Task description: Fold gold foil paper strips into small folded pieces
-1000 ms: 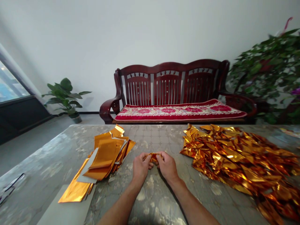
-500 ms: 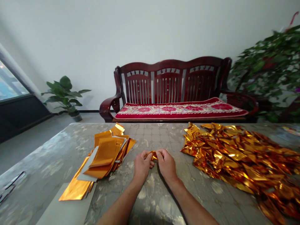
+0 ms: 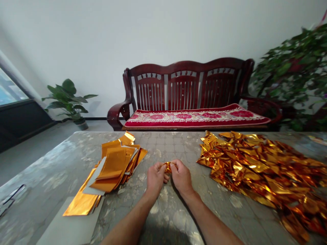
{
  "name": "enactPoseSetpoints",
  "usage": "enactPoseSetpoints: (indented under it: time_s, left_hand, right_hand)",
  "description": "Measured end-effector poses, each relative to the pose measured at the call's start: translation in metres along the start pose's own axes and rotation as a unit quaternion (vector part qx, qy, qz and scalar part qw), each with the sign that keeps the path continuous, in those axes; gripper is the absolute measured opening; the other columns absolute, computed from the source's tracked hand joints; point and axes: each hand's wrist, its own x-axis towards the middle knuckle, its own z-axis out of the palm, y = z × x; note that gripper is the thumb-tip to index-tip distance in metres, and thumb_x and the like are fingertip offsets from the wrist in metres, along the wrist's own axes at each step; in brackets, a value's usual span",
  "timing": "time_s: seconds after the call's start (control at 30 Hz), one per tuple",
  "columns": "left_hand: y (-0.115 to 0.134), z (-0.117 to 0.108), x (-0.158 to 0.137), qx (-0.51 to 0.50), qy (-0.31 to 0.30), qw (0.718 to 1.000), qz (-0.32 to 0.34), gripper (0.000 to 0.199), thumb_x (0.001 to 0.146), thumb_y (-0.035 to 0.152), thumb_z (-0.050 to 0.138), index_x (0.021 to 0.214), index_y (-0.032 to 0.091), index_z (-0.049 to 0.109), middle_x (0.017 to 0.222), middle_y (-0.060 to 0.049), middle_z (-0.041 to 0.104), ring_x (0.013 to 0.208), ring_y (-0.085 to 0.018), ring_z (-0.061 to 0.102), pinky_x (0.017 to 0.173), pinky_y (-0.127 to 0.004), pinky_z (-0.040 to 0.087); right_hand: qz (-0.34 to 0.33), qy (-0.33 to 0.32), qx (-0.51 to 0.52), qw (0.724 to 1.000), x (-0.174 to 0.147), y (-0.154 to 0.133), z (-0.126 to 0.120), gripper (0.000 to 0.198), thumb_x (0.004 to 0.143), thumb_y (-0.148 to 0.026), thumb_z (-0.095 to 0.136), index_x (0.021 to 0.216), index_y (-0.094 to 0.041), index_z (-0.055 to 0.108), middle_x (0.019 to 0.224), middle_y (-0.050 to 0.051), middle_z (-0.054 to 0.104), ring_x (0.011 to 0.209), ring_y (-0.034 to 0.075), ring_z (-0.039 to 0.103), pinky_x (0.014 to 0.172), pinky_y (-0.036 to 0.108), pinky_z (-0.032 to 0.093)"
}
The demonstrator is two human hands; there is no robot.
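Observation:
Between my two hands is a small folded piece of gold foil paper [image 3: 168, 167], mostly covered by fingers. My left hand [image 3: 155, 177] pinches its left end between thumb and fingers. On the other end my right hand [image 3: 181, 175] is closed in a similar pinch. To the left of my hands lies a loose stack of flat gold foil sheets [image 3: 112, 166], some showing a pale grey side. A large heap of folded gold foil pieces [image 3: 252, 166] spreads over the right of the table.
The table [image 3: 163, 146] has a grey patterned cover. A grey board [image 3: 68, 224] lies under the stack's near end, and a pair of glasses [image 3: 11, 199] rests at the far left. Behind stand a wooden bench [image 3: 182, 88] and potted plants [image 3: 68, 100].
My hands have drawn slightly closer together around the foil piece, which looks shorter between them. The whole view has shifted a little; the stack and heap look unchanged.

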Motion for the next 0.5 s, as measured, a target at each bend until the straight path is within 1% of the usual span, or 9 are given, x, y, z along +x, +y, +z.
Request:
enactPoseSetpoints:
  time_s: [0.17,0.37,0.5]
  left_hand:
    - [0.004,0.001,-0.003,-0.012,-0.002,1.000,-0.004,0.034,0.077,0.047,0.059,0.076,0.013,0.065,0.041,0.003,0.056,0.034,-0.010,0.051,0.038,-0.018,0.040]
    - [0.010,0.001,-0.008,0.004,0.003,1.000,0.006,0.029,0.079,0.041,0.058,0.076,0.014,0.067,0.038,0.004,0.053,0.031,-0.009,0.048,0.036,-0.016,0.037]
    - [0.010,0.001,-0.007,-0.009,0.008,1.000,0.012,0.030,0.078,0.043,0.061,0.076,0.013,0.068,0.042,0.004,0.055,0.032,-0.008,0.048,0.036,-0.016,0.038]
  right_hand:
    - [-0.018,0.002,-0.025,1.000,0.000,-0.002,0.000,0.027,0.088,-0.037,0.040,0.081,-0.022,0.062,0.069,0.001,0.067,0.067,0.018,0.062,0.064,0.025,0.038]
    - [-0.049,-0.001,-0.043,0.998,-0.002,-0.003,-0.001,0.027,0.088,-0.035,0.040,0.079,-0.023,0.061,0.066,0.000,0.065,0.064,0.017,0.062,0.062,0.025,0.037]
    - [-0.053,0.003,-0.042,0.998,-0.002,-0.002,0.001,0.025,0.088,-0.035,0.041,0.079,-0.023,0.061,0.065,0.000,0.064,0.062,0.017,0.061,0.061,0.025,0.037]
